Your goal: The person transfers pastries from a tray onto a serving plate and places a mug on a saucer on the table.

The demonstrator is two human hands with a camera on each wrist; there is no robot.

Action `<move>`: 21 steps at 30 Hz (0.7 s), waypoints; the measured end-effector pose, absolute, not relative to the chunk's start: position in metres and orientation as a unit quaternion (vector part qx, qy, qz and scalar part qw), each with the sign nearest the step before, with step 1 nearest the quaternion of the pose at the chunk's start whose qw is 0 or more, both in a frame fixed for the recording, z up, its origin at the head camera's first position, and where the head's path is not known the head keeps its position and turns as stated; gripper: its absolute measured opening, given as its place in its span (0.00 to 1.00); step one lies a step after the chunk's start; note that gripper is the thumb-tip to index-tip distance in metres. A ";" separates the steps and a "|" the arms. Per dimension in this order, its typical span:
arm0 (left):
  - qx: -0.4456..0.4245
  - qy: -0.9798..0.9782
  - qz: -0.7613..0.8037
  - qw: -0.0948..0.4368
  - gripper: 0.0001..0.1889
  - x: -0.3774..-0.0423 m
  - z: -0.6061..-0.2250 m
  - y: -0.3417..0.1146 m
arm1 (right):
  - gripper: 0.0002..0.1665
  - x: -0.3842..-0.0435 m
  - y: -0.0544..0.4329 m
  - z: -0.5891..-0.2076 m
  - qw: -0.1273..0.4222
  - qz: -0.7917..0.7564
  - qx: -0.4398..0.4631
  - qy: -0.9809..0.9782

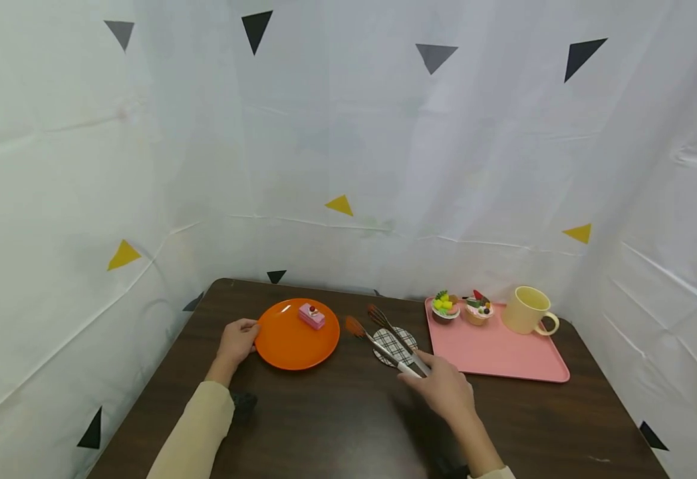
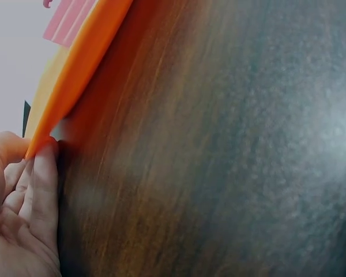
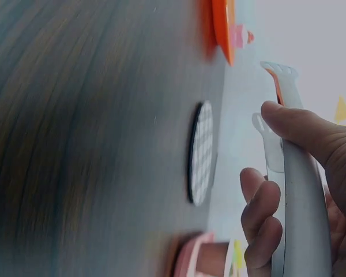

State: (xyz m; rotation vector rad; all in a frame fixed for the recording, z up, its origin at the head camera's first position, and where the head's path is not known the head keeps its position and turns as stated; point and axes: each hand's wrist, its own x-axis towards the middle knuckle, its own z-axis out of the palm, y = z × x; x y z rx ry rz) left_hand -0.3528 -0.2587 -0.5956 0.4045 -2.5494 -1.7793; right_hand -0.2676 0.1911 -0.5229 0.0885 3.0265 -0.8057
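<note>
My left hand pinches the left rim of an orange plate, thumb above and fingers beneath the edge in the left wrist view. On the plate sits a small pink cake slice with a red dot on top. My right hand grips metal tongs with brown tips, the tongs' arms apart and nothing between them. In the head view the tongs overlap a round checked coaster; the right wrist view shows them raised above the table. Their tips point toward the plate.
At the right, a pink tray carries two toy cupcakes, one with yellow topping and one with a red piece, beside a yellow mug. The dark wooden table meets white curtains behind and at both sides.
</note>
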 end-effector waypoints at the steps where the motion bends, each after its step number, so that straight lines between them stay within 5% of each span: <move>1: 0.130 -0.812 -0.569 0.003 0.20 -0.353 -0.596 -0.259 | 0.50 -0.266 0.196 -0.522 0.005 -0.262 0.031 0.964; 9: 0.144 -0.812 -0.565 -0.001 0.21 -0.356 -0.603 -0.261 | 0.51 -0.253 0.239 -0.525 0.022 -0.291 0.061 0.954; 21: 0.143 -0.812 -0.566 0.014 0.20 -0.355 -0.600 -0.257 | 0.66 -0.241 0.289 -0.525 0.051 -0.279 0.115 0.952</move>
